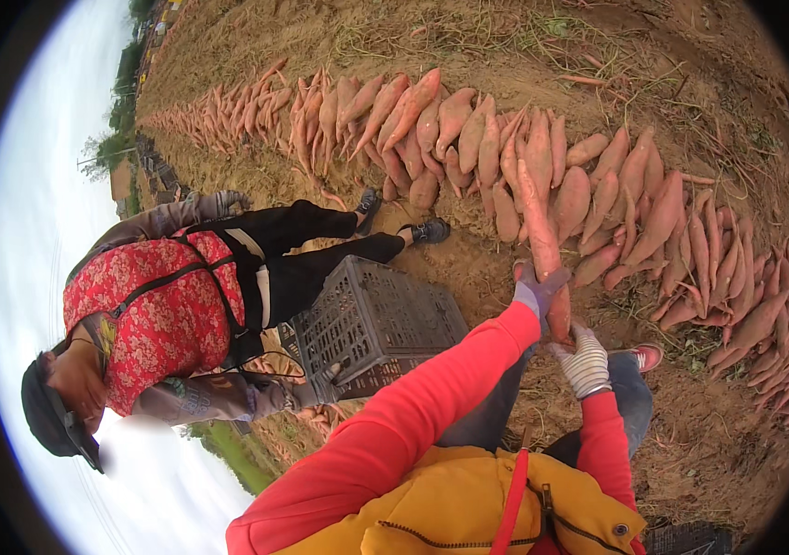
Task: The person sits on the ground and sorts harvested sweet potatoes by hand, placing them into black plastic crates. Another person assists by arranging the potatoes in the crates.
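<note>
A long, reddish sweet potato (540, 225) is held out in front of me. My left hand (540, 291), in a purple-grey glove, grips it around its lower part. At its near end, the fingers of my right hand (583, 359), in a white-and-grey striped glove, close on the tip. Just beyond lies a long row of sweet potatoes (571, 201) on the soil, and the far end of the held one overlaps that row in view.
To the left a co-worker (158, 305) in a red floral top has a hand at dark plastic crates (401, 305). More sweet potatoes lie behind the crates. Dry vines (540, 35) cover soil past the row. Another dark crate (689, 540) shows at the bottom right.
</note>
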Tool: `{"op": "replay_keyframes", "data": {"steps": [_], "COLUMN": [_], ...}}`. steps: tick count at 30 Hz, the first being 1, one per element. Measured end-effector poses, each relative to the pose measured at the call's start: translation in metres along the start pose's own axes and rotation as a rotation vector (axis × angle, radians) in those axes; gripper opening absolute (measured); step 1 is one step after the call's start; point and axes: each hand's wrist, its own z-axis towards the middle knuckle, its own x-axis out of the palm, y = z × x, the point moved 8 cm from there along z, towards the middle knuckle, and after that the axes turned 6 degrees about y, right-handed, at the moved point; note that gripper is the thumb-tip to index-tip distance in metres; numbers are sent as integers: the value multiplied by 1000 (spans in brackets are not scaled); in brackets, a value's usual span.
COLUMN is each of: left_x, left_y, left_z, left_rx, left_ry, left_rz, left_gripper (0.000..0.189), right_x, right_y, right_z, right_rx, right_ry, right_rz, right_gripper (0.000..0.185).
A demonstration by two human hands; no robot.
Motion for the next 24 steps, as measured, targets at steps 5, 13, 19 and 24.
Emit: {"op": "replay_keyframes", "data": {"steps": [5,13,19,24], "left_x": [33,77,-38,-78], "left_y": [36,113,198,282], "left_z": [-23,-106,-241,-284], "left_rx": [12,197,183,-339], "left_ry": [8,-131,-780,-751], "left_rz": [-86,-467,247,682], "left_gripper": [68,50,50,85], "right_x": [-19,-100,-171,-163], "right_y": [2,-125,-201,-233], "right_z": [11,-18,-60,-66], "right_rx": [-237,93,203,371], "right_ry": [-67,64,36,29], "right_rz": [-111,390,259,502], "right_gripper": [76,81,82,69]}}
